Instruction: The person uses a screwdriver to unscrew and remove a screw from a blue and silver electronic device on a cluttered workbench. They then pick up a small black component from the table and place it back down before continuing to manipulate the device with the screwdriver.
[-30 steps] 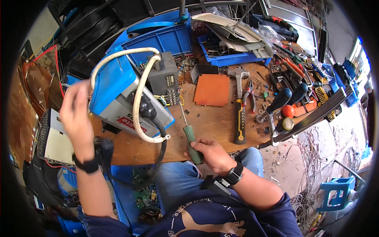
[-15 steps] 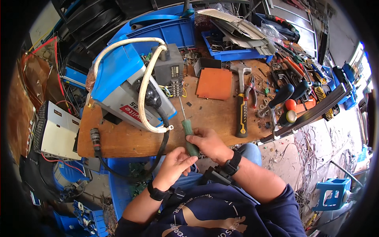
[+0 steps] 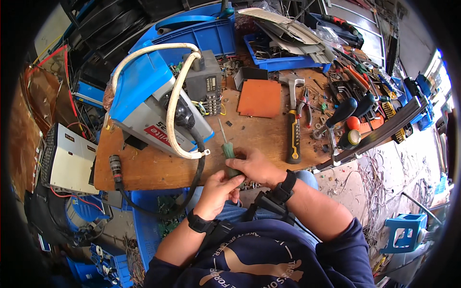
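A screwdriver [image 3: 229,150] with a green handle is gripped in my right hand [image 3: 254,165], its thin shaft pointing away from me over the wooden bench. My left hand [image 3: 218,192] is closed at the butt of the handle, thumb against it; its other fingers are partly hidden. Beyond the tip stands a grey transformer block [image 3: 201,84] with a row of terminals and a yellow wire. To its left leans a blue and silver machine casing [image 3: 149,105]. A thick white cable [image 3: 175,110] loops over the casing and ends in a ring lug near the screwdriver.
An orange plate [image 3: 260,98], a hammer [image 3: 293,134] and pliers [image 3: 304,108] lie right of the screwdriver. Many hand tools crowd the bench's right end. A black cable with a round connector [image 3: 115,168] hangs over the front edge above a blue crate [image 3: 144,225].
My left hand has moved up and right, from just below the screwdriver's handle onto its butt. The screwdriver's tip has shifted slightly; my right hand keeps its grip.
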`<state>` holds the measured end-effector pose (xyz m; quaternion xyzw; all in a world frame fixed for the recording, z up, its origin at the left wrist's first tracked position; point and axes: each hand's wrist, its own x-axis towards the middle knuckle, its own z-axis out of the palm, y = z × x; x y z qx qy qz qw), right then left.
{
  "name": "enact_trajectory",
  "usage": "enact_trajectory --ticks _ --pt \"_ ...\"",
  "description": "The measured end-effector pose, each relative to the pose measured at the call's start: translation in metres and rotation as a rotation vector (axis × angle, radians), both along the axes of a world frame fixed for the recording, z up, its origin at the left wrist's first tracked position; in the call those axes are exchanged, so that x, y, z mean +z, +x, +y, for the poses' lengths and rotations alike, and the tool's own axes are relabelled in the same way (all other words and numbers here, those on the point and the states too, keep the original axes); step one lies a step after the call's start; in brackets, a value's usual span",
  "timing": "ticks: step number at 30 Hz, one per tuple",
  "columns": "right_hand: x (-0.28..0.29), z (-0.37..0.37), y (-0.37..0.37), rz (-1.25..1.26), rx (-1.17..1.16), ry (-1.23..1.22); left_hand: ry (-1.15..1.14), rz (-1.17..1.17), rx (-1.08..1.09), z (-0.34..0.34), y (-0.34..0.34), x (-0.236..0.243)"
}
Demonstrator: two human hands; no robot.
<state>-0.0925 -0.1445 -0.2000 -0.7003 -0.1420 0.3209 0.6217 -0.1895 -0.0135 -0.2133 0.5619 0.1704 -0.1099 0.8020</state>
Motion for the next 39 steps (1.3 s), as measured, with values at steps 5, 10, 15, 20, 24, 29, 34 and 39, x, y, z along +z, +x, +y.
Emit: enact_trajectory --ticks 5,10,15,20,24,29,34,39 --pt "-0.006 0.008 0.018 0.017 0.006 -0.001 0.006 -0.032 -0.029 0.003 0.001 -0.004" --pt "-0.009 0.012 0.022 0.026 0.000 0.024 0.005 -0.030 -0.023 0.005 0.002 -0.001" --pt "-0.014 0.014 0.024 -0.024 -0.001 0.008 0.015 -0.027 -0.030 0.007 0.002 -0.004" --pt "-0.016 0.018 0.026 -0.018 -0.018 0.008 0.017 -0.042 -0.039 0.010 0.004 -0.005" --pt "-0.015 0.018 0.027 0.005 -0.008 0.017 0.029 -0.045 -0.041 0.011 0.005 -0.006" --pt "-0.013 0.018 0.026 -0.003 -0.007 -0.001 0.028 -0.043 -0.042 0.011 0.005 -0.006" --pt "-0.017 0.019 0.026 -0.029 -0.039 0.015 0.015 -0.043 -0.045 0.013 0.005 -0.008" --pt "-0.017 0.020 0.025 -0.006 -0.059 0.053 0.001 -0.034 -0.040 0.013 0.006 -0.005"
